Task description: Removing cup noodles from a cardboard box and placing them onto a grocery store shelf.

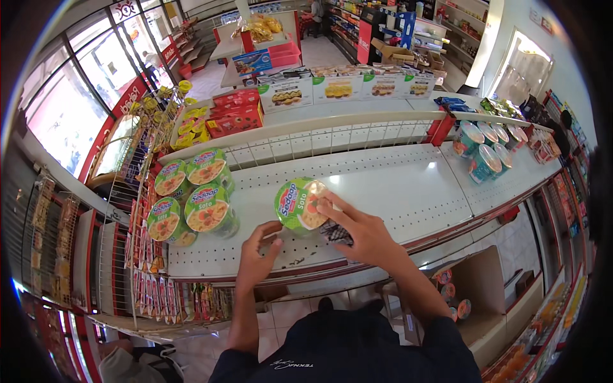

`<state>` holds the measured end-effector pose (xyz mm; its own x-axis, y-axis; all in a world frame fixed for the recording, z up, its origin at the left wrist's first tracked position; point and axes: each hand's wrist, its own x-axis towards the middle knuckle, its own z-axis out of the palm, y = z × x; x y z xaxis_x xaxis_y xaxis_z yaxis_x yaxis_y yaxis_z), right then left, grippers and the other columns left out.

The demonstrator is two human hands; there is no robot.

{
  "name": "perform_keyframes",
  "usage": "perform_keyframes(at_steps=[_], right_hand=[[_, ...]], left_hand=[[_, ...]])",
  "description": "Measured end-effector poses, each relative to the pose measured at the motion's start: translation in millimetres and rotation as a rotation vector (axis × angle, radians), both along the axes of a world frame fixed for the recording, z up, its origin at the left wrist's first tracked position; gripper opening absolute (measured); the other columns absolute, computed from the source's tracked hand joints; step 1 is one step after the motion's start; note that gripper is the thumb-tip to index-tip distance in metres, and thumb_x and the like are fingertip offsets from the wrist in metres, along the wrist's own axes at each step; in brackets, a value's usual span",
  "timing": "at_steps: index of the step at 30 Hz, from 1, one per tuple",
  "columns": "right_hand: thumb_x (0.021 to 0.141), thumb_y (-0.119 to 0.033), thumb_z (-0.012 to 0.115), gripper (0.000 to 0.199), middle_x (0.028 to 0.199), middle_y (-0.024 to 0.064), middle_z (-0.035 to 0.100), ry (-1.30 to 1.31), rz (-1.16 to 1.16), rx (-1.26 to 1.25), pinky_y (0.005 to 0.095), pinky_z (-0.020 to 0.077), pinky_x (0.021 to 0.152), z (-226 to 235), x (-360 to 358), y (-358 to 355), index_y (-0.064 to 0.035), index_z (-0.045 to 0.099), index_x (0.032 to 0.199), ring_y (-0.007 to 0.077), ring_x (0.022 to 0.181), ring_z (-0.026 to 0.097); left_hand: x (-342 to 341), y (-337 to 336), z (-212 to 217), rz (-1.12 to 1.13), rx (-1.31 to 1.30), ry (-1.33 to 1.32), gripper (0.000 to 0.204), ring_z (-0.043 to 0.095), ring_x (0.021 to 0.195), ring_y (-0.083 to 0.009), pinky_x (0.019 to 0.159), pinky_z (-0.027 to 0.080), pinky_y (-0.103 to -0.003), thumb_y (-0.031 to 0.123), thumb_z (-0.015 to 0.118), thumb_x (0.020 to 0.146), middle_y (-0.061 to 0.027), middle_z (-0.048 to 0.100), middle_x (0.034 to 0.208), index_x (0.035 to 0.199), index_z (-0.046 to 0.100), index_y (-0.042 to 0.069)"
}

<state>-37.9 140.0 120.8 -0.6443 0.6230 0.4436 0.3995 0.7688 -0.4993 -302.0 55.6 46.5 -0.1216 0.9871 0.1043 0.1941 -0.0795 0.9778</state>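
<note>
Green cup [300, 205] is located above the middle of the white shelf [389, 182], toward its near edge; contact between base and shelf cannot be confirmed. Right grip [365, 231]: closed on a dark checked cloth [337, 233], with fingers pressed onto the right part of the lid. Left grip [258, 252]: spread, thumb apart from the curled fingers, nothing pinched, just beside the cup; contact cannot be told. Risk, as judged: the cup could be tipped or slid over the near edge if pressure is applied from the right alone, unopposed by the left. The lid could be dented by a hard fingertip, and the cloth could be caught beneath the base. Grouped green cups [207, 209] at left could be knocked by a wide sweep. Materials: lids are round, flat and glossy, foil-like; cup walls seem smooth and tapered; the cloth is soft and creased; the shelf is hard, apparently painted metal, pierced by rows of small holes.
</note>
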Motion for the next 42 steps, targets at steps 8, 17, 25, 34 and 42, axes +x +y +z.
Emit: perform_keyframes(at_steps=[8,17,25,34,42], right_hand=[[0.061,-0.004,0.08,0.081,0.124,0.0059,0.057,0.008,0.006,0.27,0.0358,0.0585,0.073,-18.7,-56.9,21.0,-0.0224,0.061,0.137,0.0252,0.092,0.069],[0.071,-0.002,0.069,0.069,0.119,0.0088,0.056,0.02,-0.03,0.315,0.0342,0.0559,0.068,-30.5,-121.2,60.5,-0.0157,0.057,0.138,0.0243,0.091,0.068],[0.075,-0.002,0.066,0.072,0.124,0.0119,0.054,-0.004,-0.075,0.336,0.0382,0.0578,0.07,-35.8,-145.8,74.2,-0.0146,0.05,0.143,0.0266,0.091,0.069],[0.071,-0.006,0.081,0.092,0.15,0.0174,0.039,0.186,-0.057,-0.199,0.0396,0.0573,0.081,-30.8,-62.4,21.8,-0.0126,0.039,0.152,0.0345,0.103,0.065],[0.088,-0.008,0.075,0.035,0.115,0.0091,0.067,0.71,-0.504,-0.627,0.0312,0.0481,0.097,-83.3,77.2,-78.8,-0.0001,0.065,0.12,0.0161,0.109,0.062]], left_hand=[[5.9,8.3,-5.9,0.087,0.133,-0.017,0.071,0.041,0.143,-0.0315,0.117,0.036,-0.044,0.002,0.062,0.094,-0.0221,0.039,0.155,0.156,0.027,-0.003],[6.5,5.5,-6.6,0.138,0.175,0.045,0.057,0.048,0.137,-0.0314,0.108,0.048,-0.043,0.005,0.066,0.093,-0.0187,0.04,0.151,0.145,0.042,0.0],[8.5,3.8,-3.6,0.116,0.151,0.079,0.056,0.048,0.136,-0.032,0.106,0.049,-0.043,0.003,0.066,0.092,-0.0194,0.036,0.152,0.143,0.043,0.0],[22.0,1.5,2.9,0.26,0.262,0.411,0.059,0.04,0.138,-0.0389,0.107,0.044,-0.048,0.011,0.07,0.089,-0.0237,0.038,0.149,0.141,0.045,-0.001],[132.8,-14.6,-21.1,-0.221,0.34,-0.034,0.033,0.062,0.108,-0.0347,0.099,0.048,-0.042,0.003,0.065,0.087,-0.0211,0.065,0.117,0.119,0.06,-0.004]])
